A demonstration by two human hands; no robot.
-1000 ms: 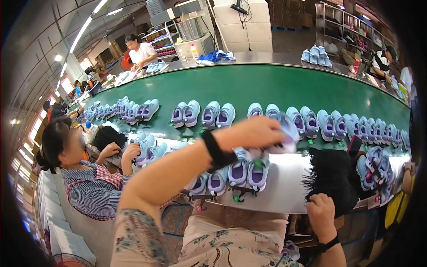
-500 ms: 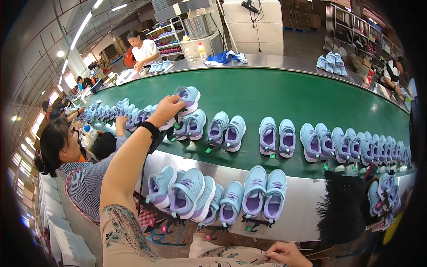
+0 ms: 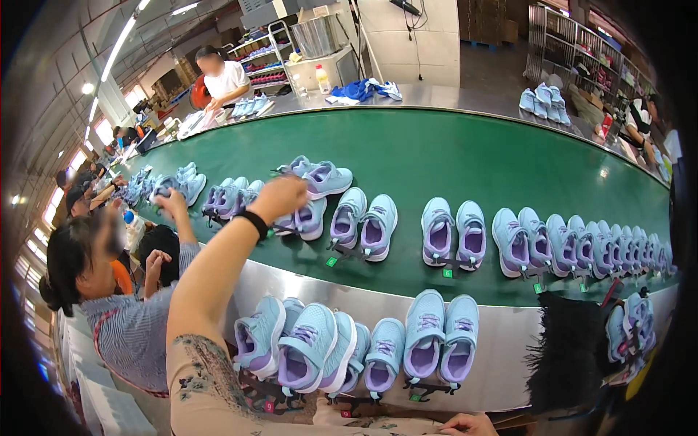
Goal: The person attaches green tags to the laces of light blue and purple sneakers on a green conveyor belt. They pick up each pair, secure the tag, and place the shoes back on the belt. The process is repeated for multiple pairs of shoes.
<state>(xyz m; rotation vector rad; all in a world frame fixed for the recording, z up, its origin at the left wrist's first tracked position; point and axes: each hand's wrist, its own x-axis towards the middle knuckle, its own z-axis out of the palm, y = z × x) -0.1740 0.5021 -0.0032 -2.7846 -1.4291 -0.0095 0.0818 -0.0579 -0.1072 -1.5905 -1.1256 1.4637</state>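
My left hand [image 3: 282,198], slightly blurred, reaches over the green conveyor. Its fingers are curled at the heel end of a pair of light blue sneakers [image 3: 326,179] with purple lining; the grip itself is partly hidden. Those sneakers lie tilted sideways just behind and above another sneaker pair [image 3: 311,218]. Another pair [image 3: 363,224], on a black hanger with a green tag, stands to the right. My right hand [image 3: 469,424] rests low at the picture's lower edge, partly cut off, its fingers bent with nothing visible in them.
On the metal ledge nearest me stand several matching sneakers [image 3: 309,352]. A black fringed cloth [image 3: 571,349] hangs to their right. Sneaker pairs [image 3: 454,234] line the green belt [image 3: 451,160]. Beside me on the left, a co-worker [image 3: 131,312] handles shoes; another person [image 3: 222,80] works across the belt.
My left hand has come down slightly, and the sneakers at it have turned toes to the right. My right hand has sunk toward the lower edge. The neighbouring co-worker has lifted a shoe.
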